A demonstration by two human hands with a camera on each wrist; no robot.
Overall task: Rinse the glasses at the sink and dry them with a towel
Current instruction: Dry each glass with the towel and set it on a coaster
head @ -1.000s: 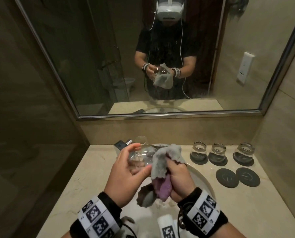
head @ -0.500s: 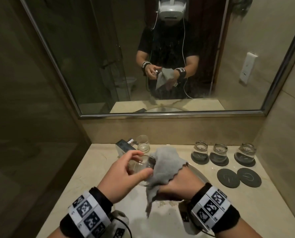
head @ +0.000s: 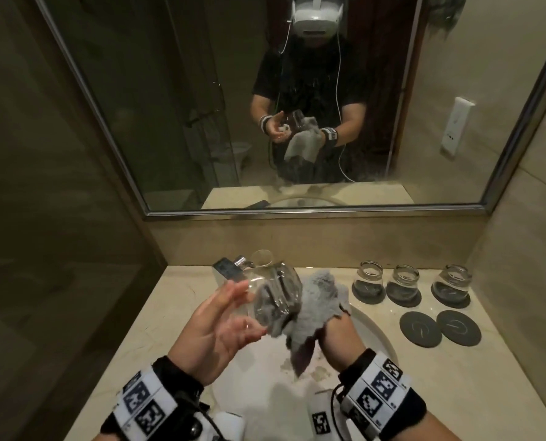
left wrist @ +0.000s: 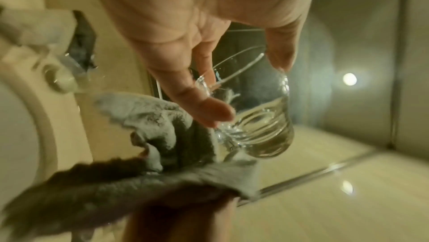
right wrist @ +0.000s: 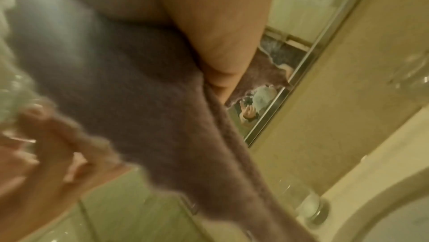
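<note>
A clear glass (head: 276,294) (left wrist: 262,126) lies tilted on its side above the sink (head: 371,326), with a grey towel (head: 319,300) (left wrist: 150,114) (right wrist: 139,81) stuffed into its mouth. My right hand (head: 336,337) (right wrist: 209,35) is wrapped in the towel; its fingers are hidden inside the cloth and the glass. My left hand (head: 249,308) has straight, spread fingers. Its fingertips (left wrist: 216,114) touch the glass's thick base and side.
Three glasses stand upside down on dark coasters at the back right (head: 368,278) (head: 403,281) (head: 453,281). Two bare coasters (head: 420,328) (head: 458,326) lie in front of them. Another glass (head: 262,257) stands by the faucet (head: 230,270). A mirror (head: 424,122) covers the wall behind.
My left hand has gone from gripping the glass to touching it with straight fingers. The glass has tipped onto its side and the towel has gone deeper into it.
</note>
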